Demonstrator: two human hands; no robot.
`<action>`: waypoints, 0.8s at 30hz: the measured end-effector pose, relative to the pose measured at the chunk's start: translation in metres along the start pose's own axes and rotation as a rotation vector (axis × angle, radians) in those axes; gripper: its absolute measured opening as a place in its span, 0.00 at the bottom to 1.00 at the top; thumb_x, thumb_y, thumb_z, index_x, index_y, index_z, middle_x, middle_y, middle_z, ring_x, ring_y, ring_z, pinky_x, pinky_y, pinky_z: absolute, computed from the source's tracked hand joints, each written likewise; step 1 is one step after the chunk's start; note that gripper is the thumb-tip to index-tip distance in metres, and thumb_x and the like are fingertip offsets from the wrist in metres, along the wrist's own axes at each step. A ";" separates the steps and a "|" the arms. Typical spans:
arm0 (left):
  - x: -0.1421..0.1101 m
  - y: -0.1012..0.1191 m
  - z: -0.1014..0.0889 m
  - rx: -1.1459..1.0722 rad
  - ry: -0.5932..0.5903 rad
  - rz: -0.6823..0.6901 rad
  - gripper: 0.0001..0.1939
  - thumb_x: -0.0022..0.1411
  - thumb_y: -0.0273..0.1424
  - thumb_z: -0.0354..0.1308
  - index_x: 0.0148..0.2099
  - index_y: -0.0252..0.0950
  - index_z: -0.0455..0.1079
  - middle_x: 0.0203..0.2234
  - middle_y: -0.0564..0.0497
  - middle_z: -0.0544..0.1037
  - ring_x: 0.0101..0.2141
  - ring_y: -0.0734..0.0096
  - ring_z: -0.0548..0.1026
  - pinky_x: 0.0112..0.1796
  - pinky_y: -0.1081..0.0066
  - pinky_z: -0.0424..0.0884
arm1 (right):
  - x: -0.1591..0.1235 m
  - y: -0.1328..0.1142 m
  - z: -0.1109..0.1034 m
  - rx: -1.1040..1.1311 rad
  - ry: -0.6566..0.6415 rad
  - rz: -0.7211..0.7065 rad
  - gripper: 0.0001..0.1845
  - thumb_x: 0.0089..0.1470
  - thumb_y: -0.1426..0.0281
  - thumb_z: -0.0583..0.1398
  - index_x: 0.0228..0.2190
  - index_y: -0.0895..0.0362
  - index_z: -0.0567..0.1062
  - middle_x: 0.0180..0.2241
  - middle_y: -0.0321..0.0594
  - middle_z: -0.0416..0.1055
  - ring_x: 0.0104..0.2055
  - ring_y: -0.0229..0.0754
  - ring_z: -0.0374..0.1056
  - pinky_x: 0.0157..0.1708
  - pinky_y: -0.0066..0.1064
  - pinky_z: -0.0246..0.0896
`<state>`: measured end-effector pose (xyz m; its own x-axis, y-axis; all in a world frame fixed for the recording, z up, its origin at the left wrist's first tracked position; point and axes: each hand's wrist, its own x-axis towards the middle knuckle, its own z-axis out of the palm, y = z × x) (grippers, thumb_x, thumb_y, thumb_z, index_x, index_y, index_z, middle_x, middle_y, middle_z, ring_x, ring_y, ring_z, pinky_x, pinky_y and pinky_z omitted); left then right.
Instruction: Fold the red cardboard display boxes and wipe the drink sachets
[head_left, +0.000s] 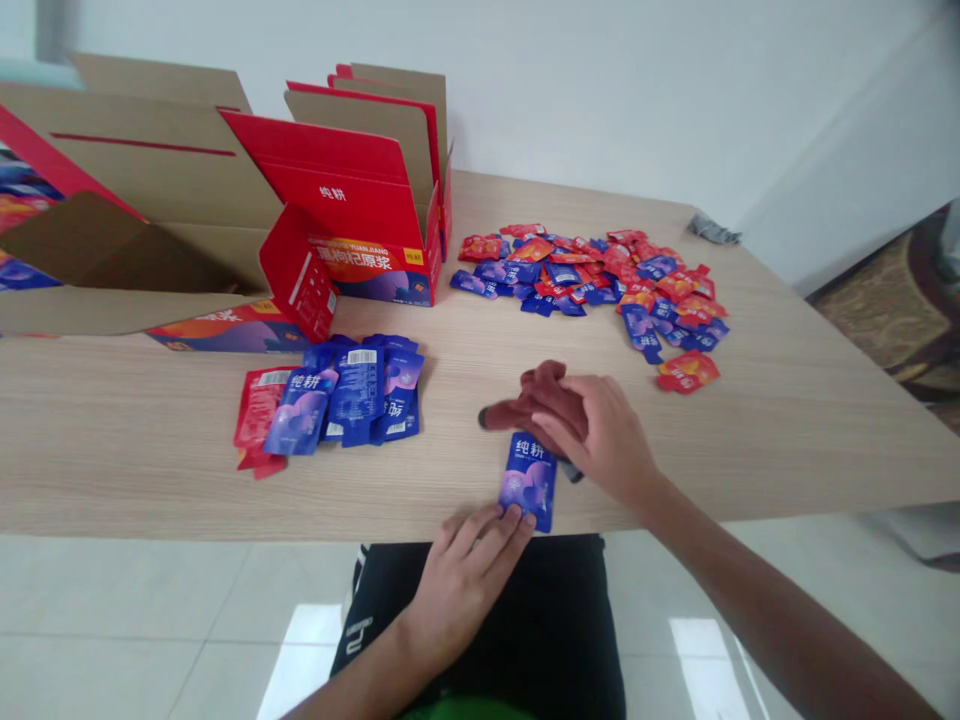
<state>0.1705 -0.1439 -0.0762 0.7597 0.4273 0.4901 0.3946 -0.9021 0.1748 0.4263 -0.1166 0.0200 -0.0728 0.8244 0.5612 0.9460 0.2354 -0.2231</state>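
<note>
A blue sachet (529, 480) lies flat near the table's front edge. The stretched fingers of my left hand (469, 565) press on its lower edge. Above it, my right hand (600, 430) is closed on a dark red cloth (536, 400) that rests against the sachet's top. To the left lies a small stack of blue sachets (352, 395) with a red sachet (256, 415) beside it. A heap of several loose red and blue sachets (600, 280) is spread over the far right of the table.
An open red carton (360, 200) stands at the back with a larger open cardboard box (127, 210) to its left. The wooden table (787, 400) ends just before my lap. A grey scrap (714, 231) lies at the far right corner.
</note>
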 end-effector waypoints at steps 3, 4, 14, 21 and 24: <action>0.000 0.001 0.001 0.009 0.010 -0.009 0.19 0.79 0.31 0.49 0.65 0.43 0.72 0.52 0.51 0.81 0.52 0.65 0.73 0.53 0.62 0.63 | -0.030 -0.028 0.001 0.113 -0.217 -0.189 0.18 0.66 0.58 0.61 0.51 0.56 0.69 0.44 0.45 0.75 0.46 0.49 0.70 0.50 0.43 0.67; 0.001 0.001 0.000 0.007 0.013 -0.011 0.18 0.79 0.31 0.49 0.64 0.43 0.73 0.50 0.51 0.81 0.51 0.65 0.74 0.52 0.62 0.63 | -0.037 -0.032 0.005 0.129 -0.270 -0.230 0.18 0.66 0.59 0.61 0.51 0.56 0.69 0.45 0.45 0.75 0.48 0.49 0.70 0.52 0.44 0.67; 0.004 0.000 -0.004 -0.007 0.035 0.015 0.19 0.79 0.30 0.46 0.65 0.40 0.70 0.56 0.51 0.79 0.54 0.65 0.72 0.52 0.62 0.63 | -0.003 0.027 0.044 -0.077 -0.221 -0.146 0.20 0.67 0.56 0.58 0.51 0.58 0.71 0.46 0.49 0.75 0.47 0.53 0.68 0.48 0.45 0.68; 0.017 0.015 -0.012 0.129 -0.144 -0.048 0.18 0.71 0.31 0.61 0.61 0.39 0.72 0.51 0.46 0.78 0.50 0.60 0.73 0.49 0.60 0.69 | 0.003 0.058 0.019 -0.106 0.110 0.244 0.29 0.65 0.49 0.57 0.54 0.59 0.70 0.48 0.54 0.73 0.50 0.56 0.69 0.51 0.49 0.65; 0.027 0.020 -0.021 0.130 -0.146 -0.027 0.16 0.73 0.32 0.59 0.61 0.38 0.72 0.57 0.46 0.75 0.57 0.57 0.71 0.54 0.60 0.69 | -0.024 0.055 0.004 -0.006 0.245 0.489 0.34 0.63 0.46 0.57 0.56 0.60 0.69 0.52 0.57 0.72 0.54 0.59 0.69 0.54 0.50 0.64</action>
<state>0.1881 -0.1511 -0.0417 0.8109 0.4642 0.3563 0.4723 -0.8787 0.0699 0.4790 -0.1219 -0.0090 0.4506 0.6931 0.5627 0.8532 -0.1489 -0.4999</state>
